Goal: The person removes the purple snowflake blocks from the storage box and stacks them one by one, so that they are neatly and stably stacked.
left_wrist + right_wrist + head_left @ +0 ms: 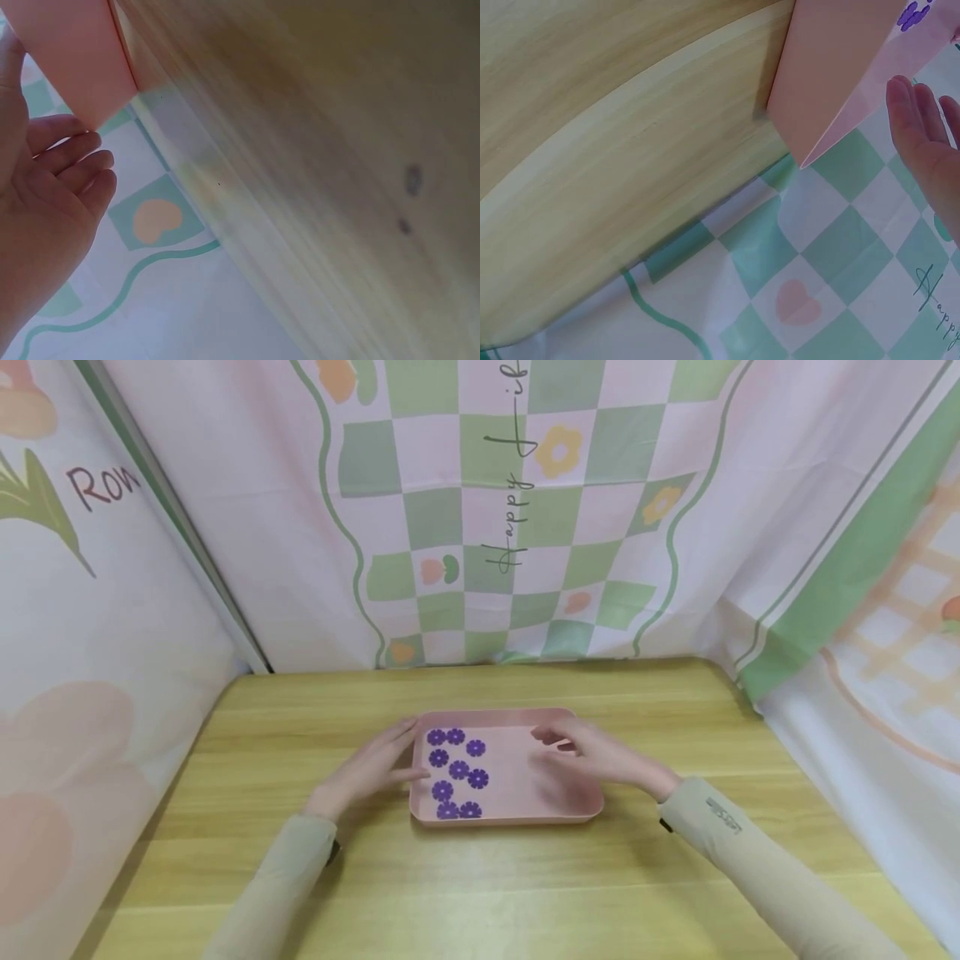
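A shallow pink tray (517,820) stands on the wooden table. Several purple flower-shaped pieces (459,769) lie scattered over its left half. At the tray's left end is the left hand (371,768), its fingers stretched along the far left corner and its thumb reaching over the rim near the pieces. From the left wrist view, those fingers rest loosely by the tray's corner. The right hand (588,752) hovers above the right half of the tray, fingers loosely bent, with nothing visible in it. In the right wrist view its fingers (907,112) show beside the tray wall; the thumb is hidden.
Around the tray lies bare light wood tabletop (480,893). Printed cloth (502,510) with green checks hangs behind the table's far edge. More cloth hangs at the left (112,610) and right (847,693) sides.
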Available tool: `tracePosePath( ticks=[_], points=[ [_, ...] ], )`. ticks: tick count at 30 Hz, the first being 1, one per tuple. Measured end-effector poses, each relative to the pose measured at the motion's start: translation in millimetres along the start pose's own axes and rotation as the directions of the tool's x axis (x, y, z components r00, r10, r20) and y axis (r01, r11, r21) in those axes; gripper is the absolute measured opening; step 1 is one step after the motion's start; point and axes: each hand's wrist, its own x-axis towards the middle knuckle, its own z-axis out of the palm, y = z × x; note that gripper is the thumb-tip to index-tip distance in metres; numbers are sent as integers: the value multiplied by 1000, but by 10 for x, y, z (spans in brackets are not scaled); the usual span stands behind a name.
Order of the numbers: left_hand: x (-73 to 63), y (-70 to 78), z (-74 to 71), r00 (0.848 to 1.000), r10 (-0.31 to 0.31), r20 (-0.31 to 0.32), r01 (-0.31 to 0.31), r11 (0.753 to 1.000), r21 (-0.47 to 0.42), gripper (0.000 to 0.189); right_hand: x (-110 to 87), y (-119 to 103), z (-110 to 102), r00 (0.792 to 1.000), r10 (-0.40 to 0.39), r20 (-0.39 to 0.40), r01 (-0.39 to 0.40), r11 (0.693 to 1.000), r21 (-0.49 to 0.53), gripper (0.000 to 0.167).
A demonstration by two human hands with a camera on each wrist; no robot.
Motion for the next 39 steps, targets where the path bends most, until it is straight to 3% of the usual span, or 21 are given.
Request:
tracePosePath(
  ticks=[22, 39],
  points=[
    [11, -27, 14, 1000, 5, 4, -5, 1000, 6, 93, 290, -112, 81, 997, -39, 66, 39, 999, 1, 39],
    [27, -44, 13, 1000, 15, 17, -16, 999, 34, 91, 420, -222, 152, 988, -16, 151, 16, 1000, 2, 42]
  ],
)
